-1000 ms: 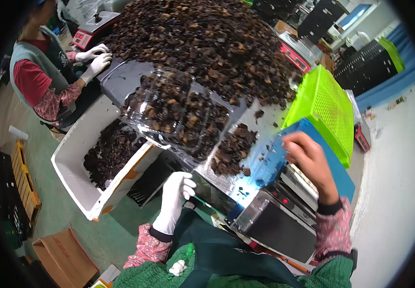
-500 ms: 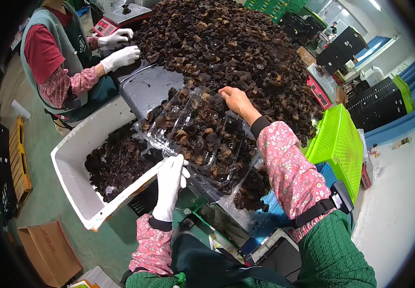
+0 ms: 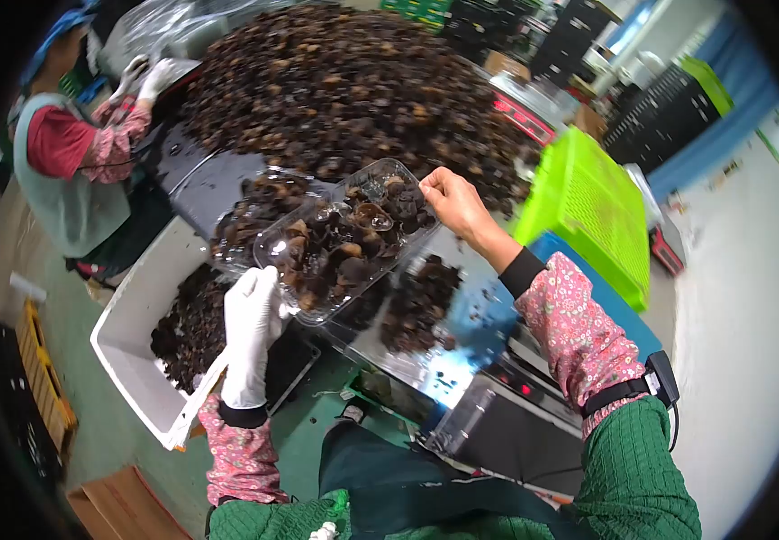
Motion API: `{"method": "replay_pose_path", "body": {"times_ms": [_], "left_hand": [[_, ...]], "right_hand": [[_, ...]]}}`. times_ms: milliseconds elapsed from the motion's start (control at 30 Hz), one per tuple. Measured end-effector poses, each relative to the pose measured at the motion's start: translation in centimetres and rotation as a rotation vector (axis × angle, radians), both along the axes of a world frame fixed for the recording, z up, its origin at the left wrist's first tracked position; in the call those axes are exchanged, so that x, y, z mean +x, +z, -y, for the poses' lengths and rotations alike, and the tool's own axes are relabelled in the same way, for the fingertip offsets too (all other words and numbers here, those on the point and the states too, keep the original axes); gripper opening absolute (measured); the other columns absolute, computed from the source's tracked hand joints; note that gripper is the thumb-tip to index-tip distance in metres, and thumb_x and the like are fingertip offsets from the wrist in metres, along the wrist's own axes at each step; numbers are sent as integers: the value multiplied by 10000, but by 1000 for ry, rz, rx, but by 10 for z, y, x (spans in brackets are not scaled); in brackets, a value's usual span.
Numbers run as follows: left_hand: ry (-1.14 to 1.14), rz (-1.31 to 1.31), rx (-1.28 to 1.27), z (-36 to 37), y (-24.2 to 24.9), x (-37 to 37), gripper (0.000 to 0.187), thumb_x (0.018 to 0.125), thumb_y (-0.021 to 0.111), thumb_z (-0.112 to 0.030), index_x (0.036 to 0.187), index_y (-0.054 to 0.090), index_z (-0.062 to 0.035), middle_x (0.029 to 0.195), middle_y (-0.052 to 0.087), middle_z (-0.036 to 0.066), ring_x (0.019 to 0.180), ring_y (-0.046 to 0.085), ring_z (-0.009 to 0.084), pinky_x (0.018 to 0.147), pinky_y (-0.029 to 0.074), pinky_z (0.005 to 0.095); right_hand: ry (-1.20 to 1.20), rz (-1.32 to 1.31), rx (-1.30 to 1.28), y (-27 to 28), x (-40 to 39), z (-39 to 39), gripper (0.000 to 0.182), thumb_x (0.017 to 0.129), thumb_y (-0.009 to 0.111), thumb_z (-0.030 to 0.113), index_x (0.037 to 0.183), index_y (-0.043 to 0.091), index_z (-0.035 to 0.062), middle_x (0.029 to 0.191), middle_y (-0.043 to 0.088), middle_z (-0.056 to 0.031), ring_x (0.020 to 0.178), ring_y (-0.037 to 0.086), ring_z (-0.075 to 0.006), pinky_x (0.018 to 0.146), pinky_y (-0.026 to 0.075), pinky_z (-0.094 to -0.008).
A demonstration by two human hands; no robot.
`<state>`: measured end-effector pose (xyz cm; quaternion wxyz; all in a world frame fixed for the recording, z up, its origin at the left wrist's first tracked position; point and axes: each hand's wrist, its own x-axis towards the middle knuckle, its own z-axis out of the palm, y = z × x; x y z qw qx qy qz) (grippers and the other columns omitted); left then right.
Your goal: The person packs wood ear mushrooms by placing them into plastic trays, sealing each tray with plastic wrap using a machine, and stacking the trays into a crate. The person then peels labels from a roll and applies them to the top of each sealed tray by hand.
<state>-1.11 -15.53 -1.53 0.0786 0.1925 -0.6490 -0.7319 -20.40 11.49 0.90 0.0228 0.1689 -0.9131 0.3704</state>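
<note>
A clear plastic tray (image 3: 380, 193) filled with dark wood ear mushrooms (image 3: 352, 252) is held up at a tilt between my two hands. My left hand (image 3: 253, 315), in a white glove, is closed on its near-left corner. My bare right hand (image 3: 458, 209) pinches the far-right rim between thumb and fingers. Behind it, another clear tray (image 3: 227, 241) of mushrooms rests at the table's edge, partly hidden by the held one. A loose clump of mushrooms (image 3: 421, 304) lies on the wet table surface below my right hand.
A large mushroom heap (image 3: 317, 90) covers the table's back. A white foam box (image 3: 128, 315) with mushrooms stands at left, near a co-worker (image 3: 70, 180) with gloved hands. A green basket (image 3: 588, 211) leans at right, near a red scale (image 3: 523, 117). A cardboard box (image 3: 124, 504) sits on the floor.
The held tray has come up off the other tray and nearer, uncovering the clump on the table. My left hand has moved left. The view has shifted, and the co-worker's hands are raised.
</note>
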Motion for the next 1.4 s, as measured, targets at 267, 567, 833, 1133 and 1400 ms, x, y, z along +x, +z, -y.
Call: {"method": "replay_pose_path", "body": {"times_ms": [267, 567, 833, 1133, 1400], "left_hand": [[-531, -27, -113, -163, 49, -16, 314, 954, 544, -312, 715, 548, -107, 526, 482, -28, 385, 350, 37, 376, 233, 200], [-854, -39, -644, -382, 36, -82, 367, 922, 553, -380, 722, 591, -76, 552, 570, 15, 456, 516, 119, 474, 415, 291], [-852, -254, -1045, -405, 11, -88, 429, 914, 540, -428, 745, 645, -48, 619, 642, 102, 685, 662, 297, 662, 493, 407], [-739, -489, -801, -359, 27, -61, 259, 934, 540, -299, 908, 650, -66, 661, 637, 91, 637, 637, 253, 626, 480, 339], [-1080, -854, -1307, -284, 44, -28, 194, 848, 607, -102, 1029, 675, -126, 804, 620, 85, 676, 638, 260, 613, 513, 336]], "right_hand": [[-332, 236, -413, 54, 177, -242, 138, 902, 617, 163, 931, 588, 31, 756, 546, 17, 606, 488, -79, 554, 414, -239], [-778, 156, -474, 36, 279, -414, 116, 834, 617, 121, 845, 582, 11, 669, 548, -6, 561, 492, -89, 511, 404, -249], [-825, 40, -82, -25, 289, -435, 171, 859, 610, 138, 912, 578, -21, 747, 585, -25, 685, 551, -99, 612, 451, -263], [-692, -93, 278, 28, 344, -427, 181, 873, 603, 198, 834, 626, 23, 787, 639, -101, 742, 626, -268, 661, 482, -382], [-147, -150, 800, 50, 406, -467, 303, 769, 621, 44, 1062, 604, 121, 916, 577, -51, 836, 586, -250, 695, 468, -366]]}}
